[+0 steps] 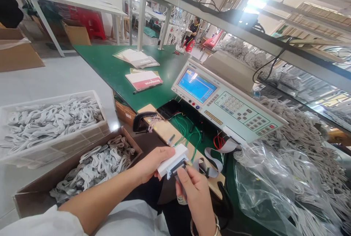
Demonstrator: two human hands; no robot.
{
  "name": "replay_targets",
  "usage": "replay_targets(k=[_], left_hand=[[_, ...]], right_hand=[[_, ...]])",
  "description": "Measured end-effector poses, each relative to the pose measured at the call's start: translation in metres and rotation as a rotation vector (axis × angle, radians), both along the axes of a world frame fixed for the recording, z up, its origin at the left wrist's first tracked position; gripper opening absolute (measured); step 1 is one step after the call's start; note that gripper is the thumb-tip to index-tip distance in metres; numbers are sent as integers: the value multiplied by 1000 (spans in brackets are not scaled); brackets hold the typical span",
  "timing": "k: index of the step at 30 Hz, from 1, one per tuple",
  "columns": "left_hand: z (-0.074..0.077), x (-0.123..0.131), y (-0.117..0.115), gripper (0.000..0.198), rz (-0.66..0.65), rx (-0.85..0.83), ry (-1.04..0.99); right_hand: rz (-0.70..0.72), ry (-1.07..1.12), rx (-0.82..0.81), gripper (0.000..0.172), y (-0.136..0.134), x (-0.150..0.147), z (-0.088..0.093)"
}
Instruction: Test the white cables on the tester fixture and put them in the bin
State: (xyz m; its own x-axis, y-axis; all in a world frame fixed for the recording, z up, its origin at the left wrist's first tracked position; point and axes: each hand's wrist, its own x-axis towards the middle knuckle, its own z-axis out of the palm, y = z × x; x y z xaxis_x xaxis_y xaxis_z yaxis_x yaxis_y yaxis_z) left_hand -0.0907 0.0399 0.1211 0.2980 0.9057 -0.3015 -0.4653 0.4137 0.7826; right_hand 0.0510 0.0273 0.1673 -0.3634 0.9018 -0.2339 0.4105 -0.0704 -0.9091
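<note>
Two hands work at 6 o'clock of the view, over the near edge of the green matte bench (109, 67). Left hand (152, 164) is closed round one end of a white rectangular plastic block (173, 158), which is smooth, sharp-edged and tilted up toward 2 o'clock. Right hand (196, 195) pinches a dark grey cable plug (177, 170) between narrow thumb and forefinger; the plug touches the block's underside. Fully seated or not: cannot tell. Flat grey ribbon cable (212, 160) loops just beside the block at 3 o'clock. Beige tester with blue screen (196, 86) sits at 1 o'clock. Brown cardboard box (33, 195) of coiled white cords at 9 o'clock; crinkled clear plastic bag (263, 177) of grey cords at 3 o'clock.
</note>
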Motion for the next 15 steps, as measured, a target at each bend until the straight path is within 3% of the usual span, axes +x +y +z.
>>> replay_targets(k=[4, 9, 15], left_hand=[[1, 0, 0, 41, 25, 46, 69], [4, -2, -1, 41, 68, 151, 223], [8, -2, 0, 45, -17, 136, 286]], right_hand=[[-25, 19, -23, 37, 1, -2, -4], [-66, 74, -51, 36, 1, -2, -23], [-105, 152, -104, 38, -1, 0, -31]])
